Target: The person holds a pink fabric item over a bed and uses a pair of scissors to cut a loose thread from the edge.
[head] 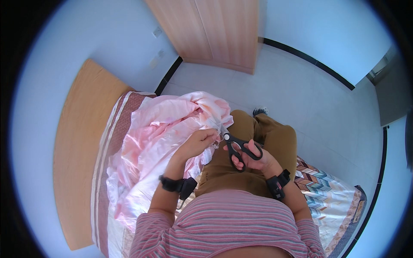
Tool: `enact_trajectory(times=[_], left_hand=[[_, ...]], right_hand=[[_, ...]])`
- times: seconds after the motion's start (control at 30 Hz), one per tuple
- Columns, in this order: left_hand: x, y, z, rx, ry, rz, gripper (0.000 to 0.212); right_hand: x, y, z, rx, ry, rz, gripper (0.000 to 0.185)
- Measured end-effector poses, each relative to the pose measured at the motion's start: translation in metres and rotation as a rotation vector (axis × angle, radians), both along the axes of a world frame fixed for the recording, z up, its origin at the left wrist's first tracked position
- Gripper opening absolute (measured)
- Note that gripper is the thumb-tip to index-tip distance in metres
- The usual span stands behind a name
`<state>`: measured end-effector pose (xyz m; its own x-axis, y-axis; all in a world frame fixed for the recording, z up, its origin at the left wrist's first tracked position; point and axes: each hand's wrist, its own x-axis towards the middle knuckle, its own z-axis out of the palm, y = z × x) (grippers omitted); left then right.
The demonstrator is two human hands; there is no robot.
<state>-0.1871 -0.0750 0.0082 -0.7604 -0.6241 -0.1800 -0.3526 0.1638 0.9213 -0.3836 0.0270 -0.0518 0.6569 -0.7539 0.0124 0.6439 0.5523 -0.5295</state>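
Note:
A heap of shiny pale pink fabric [161, 129] lies at my left side and reaches to my thigh. My left hand [200, 142] pinches the frayed edge of this fabric, where loose white threads [216, 142] hang. In my right hand [253, 159] is a pair of scissors [237, 140] with black handles, my thumb and fingers through the loops. The handles are spread apart. Its blades point up and left into the threads beside my left fingertips; the tips are hard to make out against the fabric.
I sit on a bed with a patterned sheet [335, 200] and a wooden headboard [84, 145] to the left. A wooden wardrobe [222, 35] stands ahead on the tiled floor [290, 87]. Straps with small devices [276, 187] circle both wrists. A shoe [260, 111] shows past my knees.

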Motion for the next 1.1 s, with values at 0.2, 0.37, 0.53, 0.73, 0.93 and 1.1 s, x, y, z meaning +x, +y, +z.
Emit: enact_trajectory(times=[0.2,0.37,0.53,0.73,0.93,1.1], left_hand=[[0.010,0.000,-0.001,0.021,-0.033,-0.050,0.014],[0.007,0.003,-0.008,0.024,-0.066,-0.079,0.014],[0.004,0.006,-0.015,0.035,0.087,-0.146,0.014],[0.039,-0.018,-0.003,0.222,0.098,0.348,0.012],[0.064,-0.035,-0.033,-0.444,-0.160,0.280,0.012],[0.058,-0.028,-0.041,-0.650,-0.649,0.129,0.018]], right_hand=[[0.017,0.002,0.008,0.144,-0.030,-0.058,0.080],[0.011,0.007,0.007,0.159,-0.038,-0.082,0.081],[0.004,0.009,0.006,0.151,0.012,-0.131,0.080],[-0.011,0.018,0.022,0.131,0.089,-0.288,0.075],[-0.039,0.031,0.036,0.171,0.209,-0.249,0.074],[-0.049,0.028,0.041,0.162,0.367,-0.192,0.076]])
